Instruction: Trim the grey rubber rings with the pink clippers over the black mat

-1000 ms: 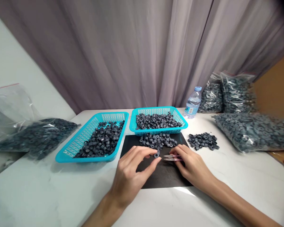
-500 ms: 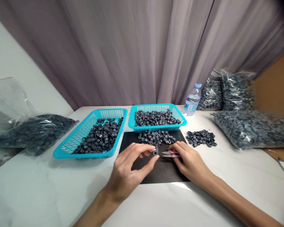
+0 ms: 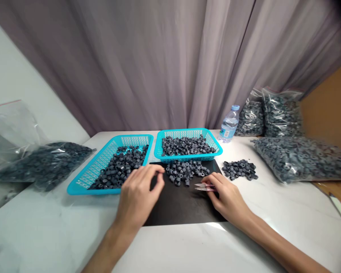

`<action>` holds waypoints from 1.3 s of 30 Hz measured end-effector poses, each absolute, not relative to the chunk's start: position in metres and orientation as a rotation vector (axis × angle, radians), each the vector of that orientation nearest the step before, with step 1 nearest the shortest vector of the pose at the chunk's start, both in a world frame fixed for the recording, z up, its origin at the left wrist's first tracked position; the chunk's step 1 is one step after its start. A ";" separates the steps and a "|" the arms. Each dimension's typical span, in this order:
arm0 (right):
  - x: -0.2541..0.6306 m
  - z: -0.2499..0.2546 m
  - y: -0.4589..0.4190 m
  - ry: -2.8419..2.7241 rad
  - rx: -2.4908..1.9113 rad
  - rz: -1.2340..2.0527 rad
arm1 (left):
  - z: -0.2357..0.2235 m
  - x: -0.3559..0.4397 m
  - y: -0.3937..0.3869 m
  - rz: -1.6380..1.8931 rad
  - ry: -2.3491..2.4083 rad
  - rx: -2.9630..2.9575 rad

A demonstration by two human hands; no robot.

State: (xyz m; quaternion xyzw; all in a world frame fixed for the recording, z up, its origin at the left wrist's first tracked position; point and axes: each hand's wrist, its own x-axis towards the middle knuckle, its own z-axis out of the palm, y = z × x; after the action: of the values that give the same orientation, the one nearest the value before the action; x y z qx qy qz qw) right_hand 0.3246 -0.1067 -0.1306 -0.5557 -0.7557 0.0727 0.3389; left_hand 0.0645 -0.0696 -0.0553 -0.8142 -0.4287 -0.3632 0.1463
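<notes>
My left hand (image 3: 139, 195) hovers over the left edge of the black mat (image 3: 184, 208), near the front right corner of the left blue basket (image 3: 82, 178). Its thumb and fingertips are drawn together in a pinch; whatever lies between them is hidden. Small thread snips (image 3: 201, 187) with pointed blades are gripped in my right hand (image 3: 226, 195), blades pointing left above the mat. A loose pile of small dark grey ring-shaped pieces (image 3: 184, 170) lies at the mat's back part, just ahead of both hands.
Another blue basket (image 3: 159, 157) of grey pieces stands behind the mat. A smaller heap (image 3: 240, 169) lies to the right. Filled plastic bags (image 3: 298, 157) and a water bottle (image 3: 229, 125) stand at the right; an opened bag (image 3: 57, 159) lies at the left.
My left hand has moved left from the mat's middle towards the left basket. The grey ring piece it pinched is no longer visible in its fingers. My right hand stays nearly still with the snips.
</notes>
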 end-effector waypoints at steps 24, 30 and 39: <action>0.305 -0.113 -0.087 -1.175 -1.016 1.206 | -0.102 0.119 -0.058 -1.365 -1.167 -3.100; 0.320 -0.116 -0.093 -1.435 -1.188 0.887 | -0.107 0.117 -0.063 -1.584 -1.203 -2.983; 0.342 -0.125 -0.094 -1.887 -1.531 0.185 | -0.103 0.120 -0.067 -1.818 -1.294 -2.960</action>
State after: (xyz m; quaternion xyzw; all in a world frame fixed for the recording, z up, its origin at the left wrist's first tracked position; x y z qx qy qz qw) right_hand 0.3416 -0.0941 -0.1252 -0.5895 -0.7268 0.0712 0.3451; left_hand 0.1198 -0.0672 -0.1029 -0.7668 -0.3351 -0.4710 -0.2792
